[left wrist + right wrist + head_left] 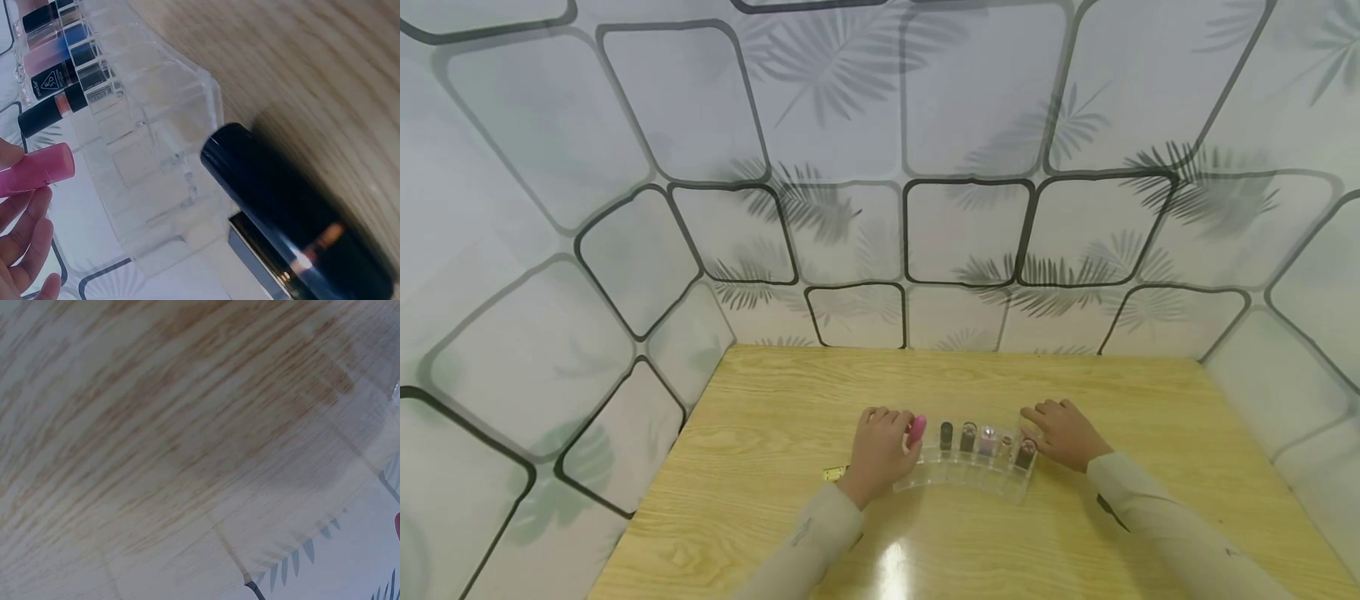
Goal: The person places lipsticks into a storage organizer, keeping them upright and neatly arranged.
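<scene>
My left hand (883, 450) pinches a pink lipstick tube (44, 167) between thumb and fingers, over the left end of a clear, curved, tiered organizer (958, 477). Several cosmetic tubes stand along its back row: a slim black tube (946, 436), a dark tube (967, 437), a pink-bodied one (987, 440) and a dark one (1026, 453) at the right end. My right hand (1071, 435) is at that right end, fingers bent near the back corner; whether it grips the organizer is hidden. The right wrist view shows mostly table.
A black lipstick (287, 200) lies in front of the organizer, beside a dark gold-edged case (256, 250). Something gold (835, 472) shows left of my left wrist, and a dark object (1111, 512) is partly under my right forearm. Patterned walls (970, 233) edge the wooden table (790, 392).
</scene>
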Motion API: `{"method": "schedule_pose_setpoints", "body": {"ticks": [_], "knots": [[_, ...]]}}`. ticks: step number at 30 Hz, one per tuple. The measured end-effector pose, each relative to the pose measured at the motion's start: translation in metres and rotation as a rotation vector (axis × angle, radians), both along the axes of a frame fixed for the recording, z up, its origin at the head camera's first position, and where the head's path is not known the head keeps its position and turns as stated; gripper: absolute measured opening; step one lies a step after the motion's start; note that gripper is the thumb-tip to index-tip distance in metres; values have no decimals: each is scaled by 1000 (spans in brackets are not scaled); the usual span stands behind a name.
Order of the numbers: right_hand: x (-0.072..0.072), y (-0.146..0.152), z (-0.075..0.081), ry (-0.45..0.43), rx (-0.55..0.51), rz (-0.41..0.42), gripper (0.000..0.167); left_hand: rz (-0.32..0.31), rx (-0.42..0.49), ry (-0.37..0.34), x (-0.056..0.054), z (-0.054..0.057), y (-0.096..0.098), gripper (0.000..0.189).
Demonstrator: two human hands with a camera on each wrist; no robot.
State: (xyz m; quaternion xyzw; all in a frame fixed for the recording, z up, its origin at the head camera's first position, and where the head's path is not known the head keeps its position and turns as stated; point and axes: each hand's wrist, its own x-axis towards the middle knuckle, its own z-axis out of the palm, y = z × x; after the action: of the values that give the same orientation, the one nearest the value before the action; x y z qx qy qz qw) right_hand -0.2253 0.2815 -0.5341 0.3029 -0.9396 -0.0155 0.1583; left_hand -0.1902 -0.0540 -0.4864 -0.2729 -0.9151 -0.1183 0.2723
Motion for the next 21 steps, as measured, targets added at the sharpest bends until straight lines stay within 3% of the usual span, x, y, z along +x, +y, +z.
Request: {"method": "schedule_pose_setpoints", "body": {"ticks": [12,21], "knots": [[0,0,2,-13,-7,-4,30,12,100,-69,-13,-10,14,19],[0,1,0,1,-5,2,29,19,105,-86,-18,-20,19,19]]}}
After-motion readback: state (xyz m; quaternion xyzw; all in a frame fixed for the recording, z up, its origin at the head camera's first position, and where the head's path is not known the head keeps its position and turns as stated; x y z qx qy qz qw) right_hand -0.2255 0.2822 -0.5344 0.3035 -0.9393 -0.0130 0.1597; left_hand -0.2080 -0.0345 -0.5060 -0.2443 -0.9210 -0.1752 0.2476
